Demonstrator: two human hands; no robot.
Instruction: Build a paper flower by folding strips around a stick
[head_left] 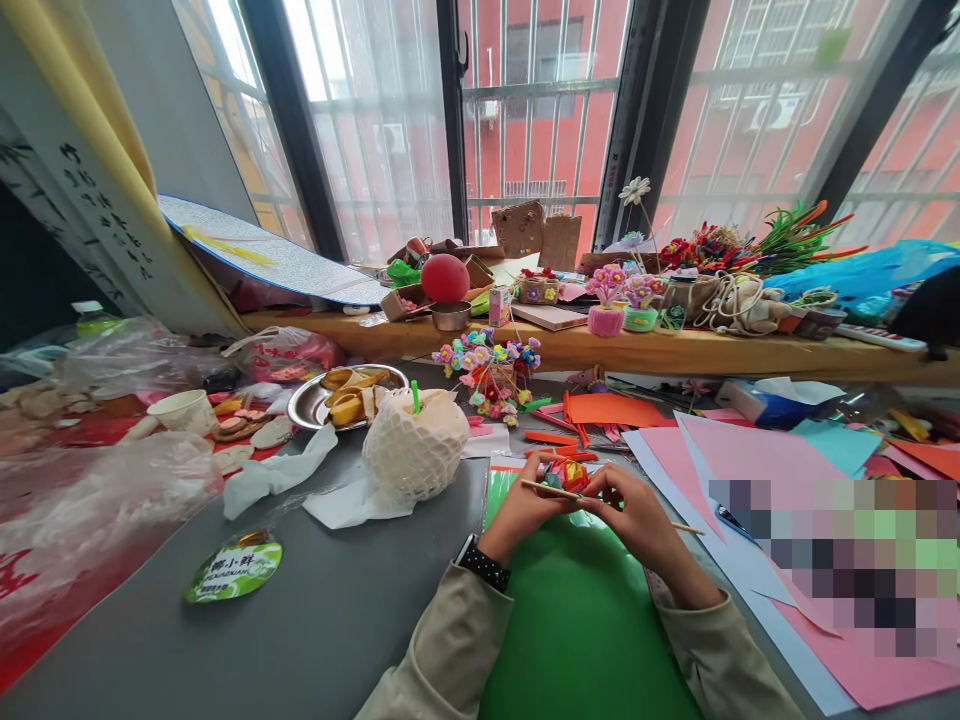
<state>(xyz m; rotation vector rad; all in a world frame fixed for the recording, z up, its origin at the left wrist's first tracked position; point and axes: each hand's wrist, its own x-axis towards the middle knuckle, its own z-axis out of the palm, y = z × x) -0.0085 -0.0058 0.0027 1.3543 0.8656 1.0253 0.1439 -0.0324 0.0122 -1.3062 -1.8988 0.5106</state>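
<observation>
Over the green mat (577, 620), both hands are close together in front of me. My left hand (523, 510) is closed around a small bundle of shiny red, orange, yellow and teal pieces (571, 474), whose kind I cannot make out. A thin wooden stick (688, 529) runs slantwise under the bundle, its left end at my left fingers and its other end sticking out past my right hand. My right hand (630, 515) pinches the stick near the bundle, fingertips touching the bundle's edge. The fingers partly hide both things.
Left of the mat stand a netted coconut (415, 448) with a green straw and a metal bowl (300, 405) of peels. A green label (236, 572) lies nearer. Pink and white paper sheets (750, 450) spread at right. Pipe-cleaner flowers (495, 365) and a crowded wooden sill (337, 333) are behind.
</observation>
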